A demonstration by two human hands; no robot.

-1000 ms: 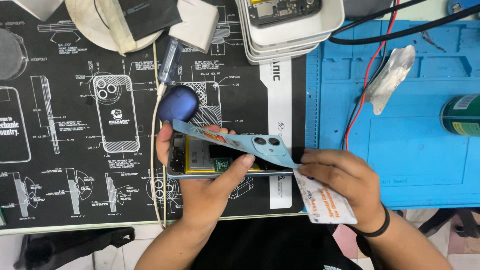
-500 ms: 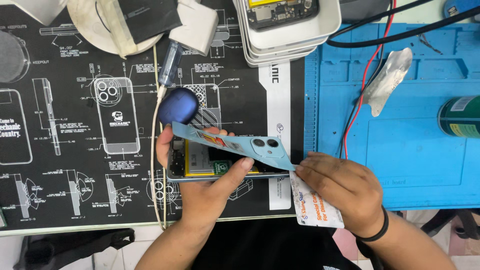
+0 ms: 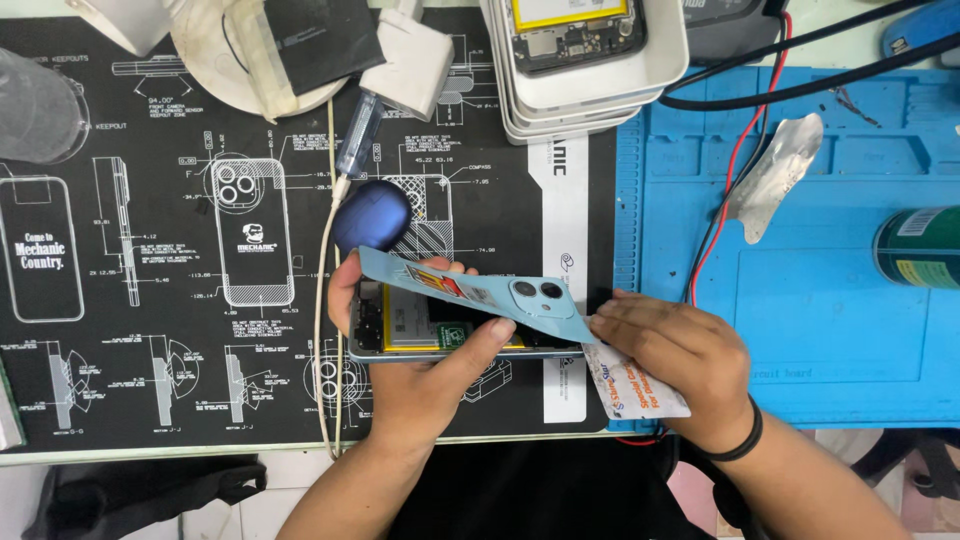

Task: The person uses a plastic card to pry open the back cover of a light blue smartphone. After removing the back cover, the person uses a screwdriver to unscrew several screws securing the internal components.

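While opened phone [image 3: 440, 335] is gripped by left hand [image 3: 420, 380] over black diagram mat [image 3: 150, 300], light-blue back cover [image 3: 470, 295] is pinched by right hand [image 3: 670, 365] fingers; blue silicone mat [image 3: 820, 300] is laid alongside.

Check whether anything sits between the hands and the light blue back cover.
Nothing visible does. The left hand grips the opened phone, thumb against the back cover; the right hand touches the cover's right end.
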